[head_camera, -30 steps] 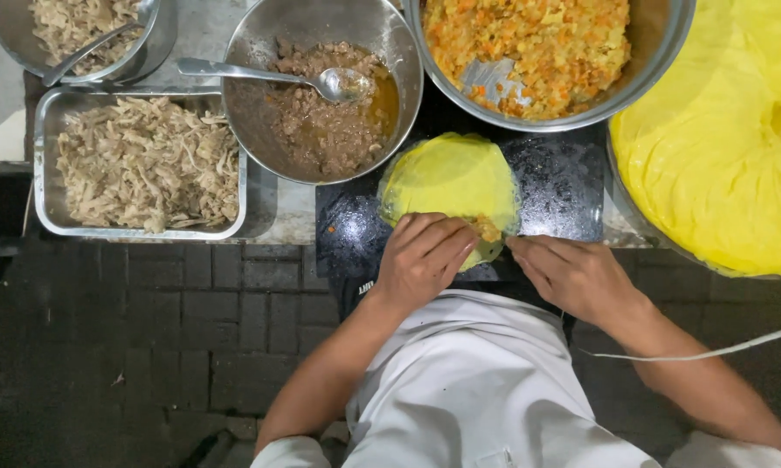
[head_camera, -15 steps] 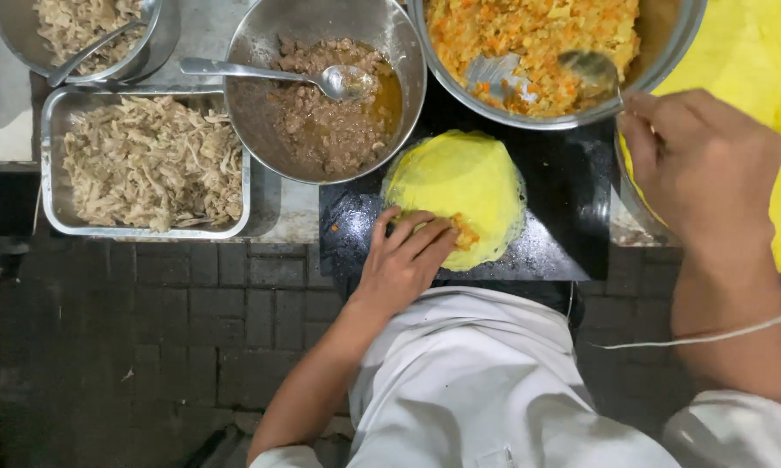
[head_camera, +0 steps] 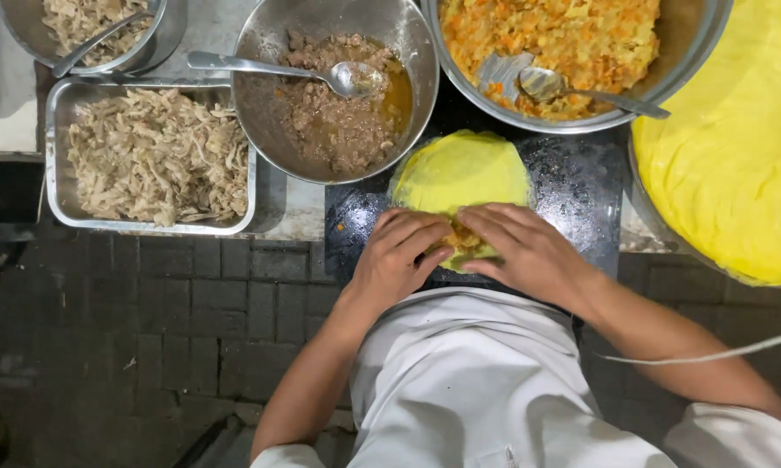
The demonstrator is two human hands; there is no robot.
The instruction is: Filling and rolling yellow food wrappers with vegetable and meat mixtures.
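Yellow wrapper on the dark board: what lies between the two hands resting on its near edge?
Head view: between left hand and right hand, orange-brown filling shows on the yellow wrapper.

This is a food-preparation kitchen, working in bulk. The far side of the counter (head_camera: 304, 208) is crowded with large steel bowls: one of brown minced meat (head_camera: 338, 121) with a spoon in it, one of orange vegetable filling (head_camera: 572, 35). At far left a rectangular metal tray (head_camera: 57, 173) holds shredded pale meat. A tall stack of thin yellow wrappers (head_camera: 728, 173) sits at right. A dark work board (head_camera: 581, 191) lies nearest, above a floor of dark paving bricks (head_camera: 148, 329).
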